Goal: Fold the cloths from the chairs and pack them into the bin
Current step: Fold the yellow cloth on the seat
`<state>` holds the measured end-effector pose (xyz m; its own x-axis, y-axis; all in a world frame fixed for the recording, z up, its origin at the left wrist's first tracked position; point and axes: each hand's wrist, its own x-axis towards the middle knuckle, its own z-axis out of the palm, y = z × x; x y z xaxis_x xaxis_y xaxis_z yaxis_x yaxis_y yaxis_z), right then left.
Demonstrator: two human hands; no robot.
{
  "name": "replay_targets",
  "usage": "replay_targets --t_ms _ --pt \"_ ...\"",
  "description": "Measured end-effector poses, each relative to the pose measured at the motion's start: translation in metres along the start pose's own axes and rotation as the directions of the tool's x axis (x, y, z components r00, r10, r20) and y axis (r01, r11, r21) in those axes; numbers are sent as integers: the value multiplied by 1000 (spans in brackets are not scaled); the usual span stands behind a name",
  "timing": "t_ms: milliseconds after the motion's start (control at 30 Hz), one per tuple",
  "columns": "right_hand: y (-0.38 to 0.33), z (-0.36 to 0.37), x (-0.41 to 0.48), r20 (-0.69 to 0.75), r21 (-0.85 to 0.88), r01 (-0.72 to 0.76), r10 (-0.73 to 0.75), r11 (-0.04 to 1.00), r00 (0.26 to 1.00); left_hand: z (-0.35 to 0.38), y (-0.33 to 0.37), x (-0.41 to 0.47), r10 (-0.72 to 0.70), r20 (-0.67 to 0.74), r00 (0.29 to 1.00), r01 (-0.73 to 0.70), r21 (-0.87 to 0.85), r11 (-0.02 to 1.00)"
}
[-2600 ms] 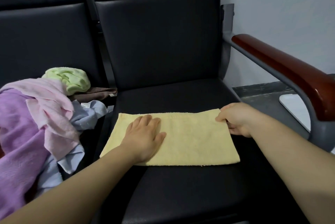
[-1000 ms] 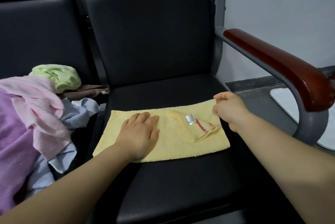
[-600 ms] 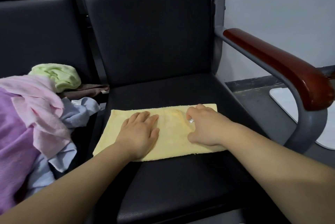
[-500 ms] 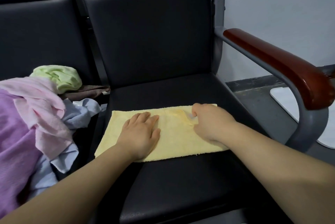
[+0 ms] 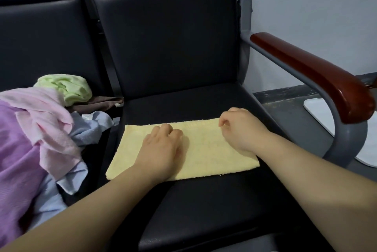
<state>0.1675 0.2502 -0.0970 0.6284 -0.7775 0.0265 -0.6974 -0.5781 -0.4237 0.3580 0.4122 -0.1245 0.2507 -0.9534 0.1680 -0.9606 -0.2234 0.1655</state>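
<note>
- Black chair (image 5: 183,200): its seat carried the yellow cloth (image 5: 204,149); wood-topped armrest (image 5: 312,72) on the right side.
- Pile of cloths (image 5: 30,139) on the next seat to the left: purple, pink & blue, w/ a green one at the back.
- Yellow cloth lay flat, a rectangle across mid-seat.
- My left grip (image 5: 161,149): palm down on the cloth's left half, fingers slightly bent, nothing clasped.
- My right grip (image 5: 240,131): fingers curled at the cloth's far right corner; couldn't tell if it pinched the edge.
</note>
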Motion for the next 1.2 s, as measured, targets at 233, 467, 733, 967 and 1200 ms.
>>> replay_targets --t_ms 233,467,733,967,1200 --pt "-2 -2 3 -2 -370 -68 73 926 997 -5 30 -14 -43 190 981 32 60 998" --pt "-27 -8 -7 214 -390 -78 172 917 961 -15 -5 11 -240 328 914 198 156 968" --pt "-55 11 -32 300 -103 112 -77 988 951 -23 -24 -10 -373 325 869 464 -274 842" --pt "-51 7 -39 378 101 83 -116 991 919 -46 -10 -38 31 582 812 553 -786 278" --pt "-56 1 -46 493 56 85 -102 995 864 -64 -17 -38 33 454 890 451 -889 84"
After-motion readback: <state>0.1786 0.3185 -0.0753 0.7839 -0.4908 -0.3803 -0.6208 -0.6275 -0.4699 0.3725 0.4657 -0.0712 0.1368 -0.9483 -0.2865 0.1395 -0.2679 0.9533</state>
